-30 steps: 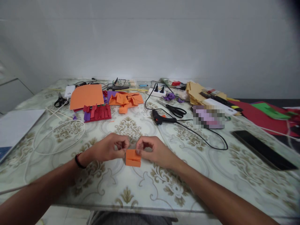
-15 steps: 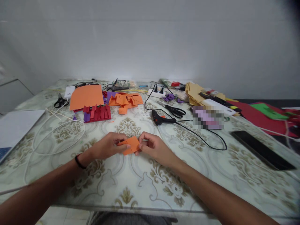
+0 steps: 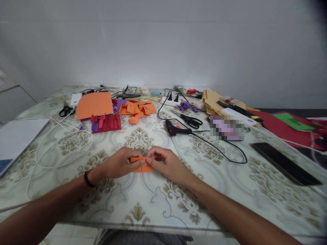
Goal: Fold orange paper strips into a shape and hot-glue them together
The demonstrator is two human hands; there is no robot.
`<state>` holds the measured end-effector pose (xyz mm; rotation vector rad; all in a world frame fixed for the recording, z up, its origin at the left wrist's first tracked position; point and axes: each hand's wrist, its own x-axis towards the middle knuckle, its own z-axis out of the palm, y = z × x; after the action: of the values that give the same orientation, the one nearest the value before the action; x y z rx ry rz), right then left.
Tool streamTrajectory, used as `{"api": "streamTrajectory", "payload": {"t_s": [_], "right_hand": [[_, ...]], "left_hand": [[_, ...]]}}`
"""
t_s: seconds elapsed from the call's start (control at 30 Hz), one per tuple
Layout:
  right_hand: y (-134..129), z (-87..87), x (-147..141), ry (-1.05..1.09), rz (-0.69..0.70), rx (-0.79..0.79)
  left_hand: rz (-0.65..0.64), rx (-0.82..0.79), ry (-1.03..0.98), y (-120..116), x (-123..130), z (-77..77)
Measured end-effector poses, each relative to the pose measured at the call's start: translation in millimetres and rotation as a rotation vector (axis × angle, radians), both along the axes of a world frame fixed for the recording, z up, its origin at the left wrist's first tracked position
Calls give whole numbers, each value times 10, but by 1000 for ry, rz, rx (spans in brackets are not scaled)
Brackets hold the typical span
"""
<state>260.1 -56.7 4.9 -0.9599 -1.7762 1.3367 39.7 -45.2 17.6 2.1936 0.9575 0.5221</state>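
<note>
Spread under everything, a long table (image 3: 150, 204) in pale cloth with a beige floral print. Towards the far right, a broad red paper sheet (image 3: 283, 134) with a green paper piece (image 3: 292, 121) on top. At the left edge, a flat white pad (image 3: 22, 136) with a blue corner. Farther back, a large orange sheet with one rounded corner (image 3: 94, 106), lying just behind a row of folded red paper strips (image 3: 108, 123). At right, a black flat rectangular slab (image 3: 284, 163), set slantwise.

Near the wall, a clear plastic packet (image 3: 138, 90) with thin pale sticks in it, details too small to tell. Beyond the hands, black-handled scissors (image 3: 191, 121) just behind a black glue gun (image 3: 178, 129).

Above the table's near middle, a bare left hand (image 3: 119, 164), nearly closed, thumb pressed to the front of the paper, fingertips hidden behind. Opposite, a bare right hand (image 3: 170, 165), similarly pinched, thumb at the upper edge.

Between both, gripped from either end, a small folded orange paper piece (image 3: 147, 167): long axis left to right, roughly parallel to the near table edge; matte, flat-faced, narrow, with a crease down the middle and a straight lower edge, partly covered by the thumbs.
</note>
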Motion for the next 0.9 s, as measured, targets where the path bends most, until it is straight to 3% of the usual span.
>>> {"api": "streamTrajectory", "payload": {"t_s": [0.23,0.63,0.9], "right_hand": [[-14,-29,-29,16,-2,1],[-51,-37,-42,33,60,-23],[-25,31,20,61,52,-48]], "left_hand": [[-85,79,-16,-10,-7,17],[-184,42,-103,-37,-36,69],[-141,-37,-151,12,-68,134]]}}
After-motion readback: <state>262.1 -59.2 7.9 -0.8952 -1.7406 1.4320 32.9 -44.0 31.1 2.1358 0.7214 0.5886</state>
